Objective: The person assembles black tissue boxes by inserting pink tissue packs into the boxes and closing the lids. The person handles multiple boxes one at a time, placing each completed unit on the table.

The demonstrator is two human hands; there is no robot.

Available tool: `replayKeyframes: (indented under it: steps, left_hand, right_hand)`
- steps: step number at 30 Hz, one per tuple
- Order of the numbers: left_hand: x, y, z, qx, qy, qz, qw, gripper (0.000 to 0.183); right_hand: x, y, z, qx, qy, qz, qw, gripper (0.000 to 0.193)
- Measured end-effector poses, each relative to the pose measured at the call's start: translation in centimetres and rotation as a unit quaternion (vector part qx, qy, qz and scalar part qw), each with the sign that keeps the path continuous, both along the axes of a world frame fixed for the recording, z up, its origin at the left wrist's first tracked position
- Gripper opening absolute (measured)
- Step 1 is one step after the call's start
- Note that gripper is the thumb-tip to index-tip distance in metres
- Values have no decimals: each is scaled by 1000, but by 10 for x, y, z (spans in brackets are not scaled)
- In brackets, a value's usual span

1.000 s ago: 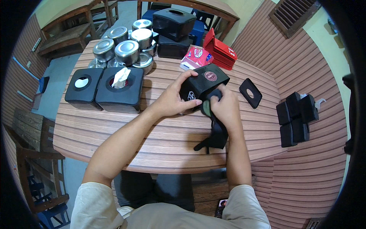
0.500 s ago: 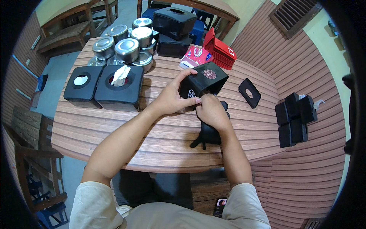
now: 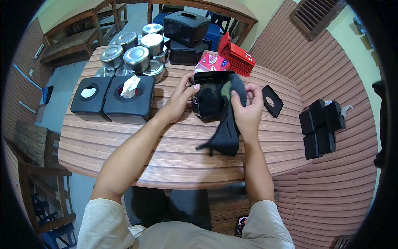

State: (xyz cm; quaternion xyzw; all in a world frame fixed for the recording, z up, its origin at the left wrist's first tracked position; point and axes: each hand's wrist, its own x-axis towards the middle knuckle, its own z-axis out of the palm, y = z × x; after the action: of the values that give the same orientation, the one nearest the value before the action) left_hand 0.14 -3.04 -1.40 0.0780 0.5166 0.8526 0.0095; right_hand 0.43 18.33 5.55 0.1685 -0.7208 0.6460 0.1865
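My left hand [image 3: 184,96] grips the left side of a black tissue box [image 3: 207,97], tilted so its open inside faces me. A dark cloth [image 3: 226,135] is pinched in my right hand [image 3: 248,106]. It hangs over the box's right edge, and its lower end trails toward the tabletop. A greenish patch shows on the cloth near the opening. To the right of my right hand lies the box's loose black lid [image 3: 278,108], with an oval hole. A red and white tissue pack [image 3: 209,62] sits just beyond the box.
Two black tissue boxes [image 3: 128,108] stand at the left on the wooden table [image 3: 166,166]. Behind them are stacked round metal tins [image 3: 137,58]. Larger black boxes [image 3: 186,28] are piled at the back, beside red number stands [image 3: 237,58]. More black boxes [image 3: 317,128] are grouped far right.
The box has turned so its opening faces me. My right hand has moved right and up from the opening, lifting the cloth against the box's right edge.
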Motion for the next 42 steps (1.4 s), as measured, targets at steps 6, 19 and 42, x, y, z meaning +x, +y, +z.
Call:
replayKeyframes:
  steps: [6,19,42]
  left_hand:
    - [1,-5,0,-108,17,-7,994,64]
    - [4,5,0,-137,140,-6,981,67]
    - [1,4,5,-135,9,40,990,65]
  right_hand:
    - [-5,10,1,213,-11,-55,975,22]
    - [6,6,8,434,13,87,896,34]
    - [-26,47,7,-349,-102,136,922,20]
